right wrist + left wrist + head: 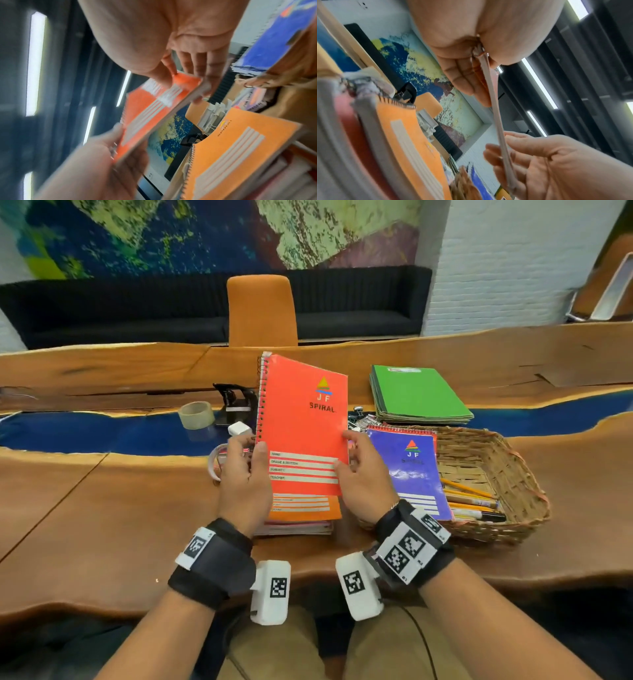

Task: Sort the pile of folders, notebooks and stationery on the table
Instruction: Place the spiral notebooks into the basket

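Note:
Both hands hold a red-orange spiral notebook (pixel 303 422) upright above the table. My left hand (pixel 245 474) grips its lower spiral edge, thumb on the cover. My right hand (pixel 356 474) pinches the lower right edge between thumb and fingers. In the right wrist view the red-orange notebook (pixel 154 108) shows edge-on and blurred, with my right hand (pixel 185 79) on its corner. Under it lies a stack topped by an orange notebook (pixel 308 506), also seen as the orange notebook (pixel 236 148). A blue spiral notebook (pixel 411 470) leans on the basket.
A wicker basket (pixel 496 460) at right holds pencils and pens (pixel 472 501). Green folders (pixel 418 395) are stacked behind it. A tape roll (pixel 197 414), a black hole punch (pixel 236 402) and binder clips (pixel 358 414) lie on the blue strip. An orange chair (pixel 262 309) stands across the table.

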{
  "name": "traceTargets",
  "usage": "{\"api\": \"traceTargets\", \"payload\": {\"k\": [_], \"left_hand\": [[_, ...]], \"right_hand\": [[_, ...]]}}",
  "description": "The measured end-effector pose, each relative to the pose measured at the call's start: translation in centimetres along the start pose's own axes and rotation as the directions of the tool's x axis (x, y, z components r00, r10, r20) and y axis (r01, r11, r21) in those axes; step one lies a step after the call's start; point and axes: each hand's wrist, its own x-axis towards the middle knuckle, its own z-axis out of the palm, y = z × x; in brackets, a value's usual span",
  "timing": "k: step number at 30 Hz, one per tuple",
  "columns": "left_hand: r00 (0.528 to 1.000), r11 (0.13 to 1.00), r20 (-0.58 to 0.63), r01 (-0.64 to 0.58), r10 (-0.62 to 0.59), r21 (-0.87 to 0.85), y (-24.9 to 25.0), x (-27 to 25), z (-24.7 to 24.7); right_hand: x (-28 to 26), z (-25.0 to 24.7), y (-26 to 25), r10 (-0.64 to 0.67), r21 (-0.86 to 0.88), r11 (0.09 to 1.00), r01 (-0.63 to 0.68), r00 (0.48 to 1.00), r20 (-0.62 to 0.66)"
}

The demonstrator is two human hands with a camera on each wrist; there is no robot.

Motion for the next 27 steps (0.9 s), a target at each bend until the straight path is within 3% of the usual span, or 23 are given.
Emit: {"api": "traceTargets", "payload": {"k": [2,4,7,9,13,15,21,27], "left_hand": [[0.989,1.0,0.147,0.023,-0.023,-0.003,0.1,-0.2,1.6],[0.952,0.994,0.306,-0.035,0.002,0.103,-0.4,-0.4,3.4],[0.893,0.976,0.449,-0.129,0.037,0.175,-0.7,-0.5,6.2],[0.875,0.973,0.479,-0.163,0.065,0.165,-0.7,-0.9,7.9],[0.913,0.968,0.402,-0.156,0.065,0.199,-0.7,-1.7,10.3],[0.913,0.944,0.404,-0.186,0.063,0.273,-0.6,-2.1,10.6],[0.812,0.864,0.58,-0.248,-0.062,0.439,-2.0,-1.9,11.2],[0.788,0.859,0.612,-0.271,-0.06,0.434,-1.8,-1.8,11.1]], "right_hand": [[-0.1,-1.8,0.3,0.011,-0.001,1.0,-0.011,0.995,-0.095],[-0.3,-3.9,1.0,0.022,-0.08,0.996,-0.036,0.985,-0.17],[-0.7,-7.1,2.3,0.087,-0.16,0.979,-0.126,0.969,-0.232],[-1.0,-8.9,2.7,0.117,-0.191,0.967,-0.17,0.958,-0.26],[-1.2,-11.5,3.2,0.132,-0.239,0.947,-0.214,0.939,-0.318],[-1.2,-12.0,3.6,0.154,-0.287,0.928,-0.236,0.947,-0.281],[-1.5,-12.4,4.7,0.231,-0.446,0.845,-0.297,0.953,-0.196],[-2.1,-12.8,4.1,0.371,-0.734,0.584,-0.348,0.918,-0.14]]}}
